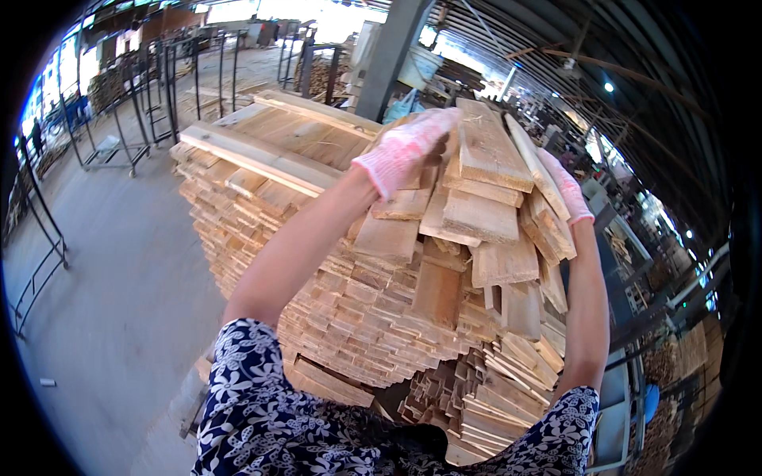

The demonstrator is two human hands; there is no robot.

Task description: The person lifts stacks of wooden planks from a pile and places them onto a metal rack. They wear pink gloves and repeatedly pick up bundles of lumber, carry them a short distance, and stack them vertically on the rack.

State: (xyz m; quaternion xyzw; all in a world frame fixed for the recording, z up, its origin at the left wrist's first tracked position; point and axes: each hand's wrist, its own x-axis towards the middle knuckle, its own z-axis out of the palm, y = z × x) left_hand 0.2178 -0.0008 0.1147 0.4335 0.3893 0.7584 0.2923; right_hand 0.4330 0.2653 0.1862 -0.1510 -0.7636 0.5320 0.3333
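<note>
A loose bundle of short, flat wooden boards lies between my hands on top of a tall stack of boards. My left hand, in a pink-and-white knit glove, grips the bundle's left side near its far end, fingers curled against the wood. On the right side, my right hand wears a matching glove and presses against a board tilted on edge. Its fingers are mostly hidden behind the boards. The bundle's near ends are uneven and fanned out.
Longer boards lie across the stack's far left. More board pieces are piled low, close to my body. A grey steel post rises behind the stack. Metal frame racks stand on the concrete floor at left.
</note>
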